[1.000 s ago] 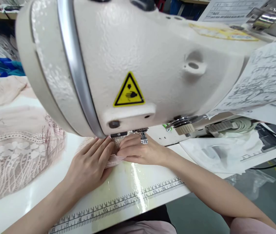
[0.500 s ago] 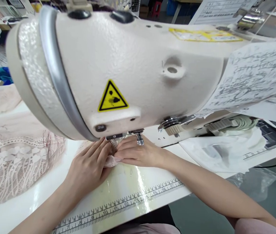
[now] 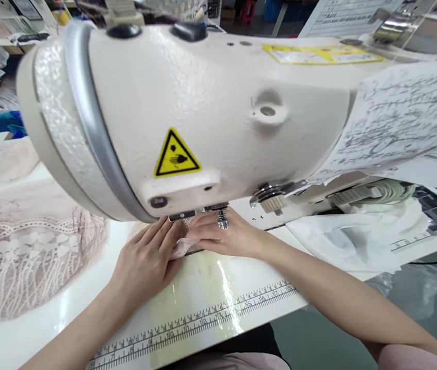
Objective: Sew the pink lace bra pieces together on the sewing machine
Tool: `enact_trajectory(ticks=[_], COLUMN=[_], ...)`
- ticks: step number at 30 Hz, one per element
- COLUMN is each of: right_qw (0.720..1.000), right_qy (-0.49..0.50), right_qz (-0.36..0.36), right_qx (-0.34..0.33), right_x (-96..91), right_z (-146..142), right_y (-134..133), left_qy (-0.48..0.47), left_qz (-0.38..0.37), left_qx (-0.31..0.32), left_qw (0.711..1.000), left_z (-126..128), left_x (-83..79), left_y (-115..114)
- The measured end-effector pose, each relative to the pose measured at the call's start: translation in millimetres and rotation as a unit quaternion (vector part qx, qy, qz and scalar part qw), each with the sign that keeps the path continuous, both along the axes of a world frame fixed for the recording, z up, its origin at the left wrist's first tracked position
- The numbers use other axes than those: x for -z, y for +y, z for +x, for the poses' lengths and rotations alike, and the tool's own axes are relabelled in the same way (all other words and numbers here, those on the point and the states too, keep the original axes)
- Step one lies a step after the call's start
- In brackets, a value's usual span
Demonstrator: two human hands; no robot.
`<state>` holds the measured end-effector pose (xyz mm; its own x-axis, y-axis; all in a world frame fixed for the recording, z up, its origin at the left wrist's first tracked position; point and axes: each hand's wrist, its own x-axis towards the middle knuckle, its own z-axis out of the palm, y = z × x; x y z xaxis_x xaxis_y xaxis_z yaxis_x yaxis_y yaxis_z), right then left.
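Under the head of a white sewing machine [image 3: 218,113], both of my hands are on a piece of pale pink lace fabric [image 3: 181,248]. My left hand [image 3: 143,254] has its fingers close together on the fabric, reaching in beneath the machine's face, with the thumb lower down. From the right, my right hand [image 3: 228,234] grips the same fabric, its fingers bent and pressed together. Only a small fold of the fabric shows between the hands. The needle and presser foot area is mostly hidden by the machine head and my fingers.
Pink lace pieces with fringe [image 3: 29,246] lie on the table at left. A printed ruler [image 3: 187,329] runs along the front edge. White cloth [image 3: 353,236] lies at right beneath the machine arm, where a handwritten paper [image 3: 403,113] hangs. Clear plastic [image 3: 415,288] is below the table.
The view has shifted slightly. My right hand sits a little closer to the machine, and the fabric fold between the hands has changed shape. Both hands stay on the fabric.
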<state>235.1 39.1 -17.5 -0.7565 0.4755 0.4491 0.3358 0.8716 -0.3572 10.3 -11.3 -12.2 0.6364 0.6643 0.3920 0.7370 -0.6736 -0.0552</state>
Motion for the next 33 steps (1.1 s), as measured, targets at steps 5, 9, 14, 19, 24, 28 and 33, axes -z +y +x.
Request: enact_trajectory(ticks=[5, 9, 14, 19, 24, 28, 33], right_qw=[0.999, 0.999, 0.999, 0.998, 0.999, 0.999, 0.994], right_qy=[0.031, 0.038, 0.036, 0.018, 0.021, 0.011, -0.018], right_qz=[0.023, 0.031, 0.005, -0.037, -0.024, 0.041, 0.106], right_qx=[0.003, 0.021, 0.026, 0.040, 0.034, 0.024, 0.036], right_x=[-0.6, -1.6, -3.3, -6.1, -4.5, -1.3, -1.2], right_z=[-0.1, 0.2, 0.8, -0.2, -1.2, -0.8, -8.8], right_y=[3.1, 4.0, 4.3, 4.0, 3.0, 0.4, -8.4], left_qy=[0.010, 0.015, 0.015, 0.033, 0.021, 0.004, -0.002], left_qz=[0.009, 0.012, 0.003, 0.015, 0.060, 0.055, 0.042], left_qx=[0.004, 0.004, -0.003, 0.001, 0.073, 0.097, 0.088], left_qw=[1.000, 1.000, 1.000, 0.999, 0.995, 0.994, 0.995], left_z=[2.1, 2.7, 2.5, 3.0, 0.0, -4.4, -10.3], left_x=[-1.2, -1.3, 0.4, -0.5, -2.7, -5.9, -10.1], left_y=[1.4, 2.7, 3.7, 3.6, 0.5, 0.3, 2.8])
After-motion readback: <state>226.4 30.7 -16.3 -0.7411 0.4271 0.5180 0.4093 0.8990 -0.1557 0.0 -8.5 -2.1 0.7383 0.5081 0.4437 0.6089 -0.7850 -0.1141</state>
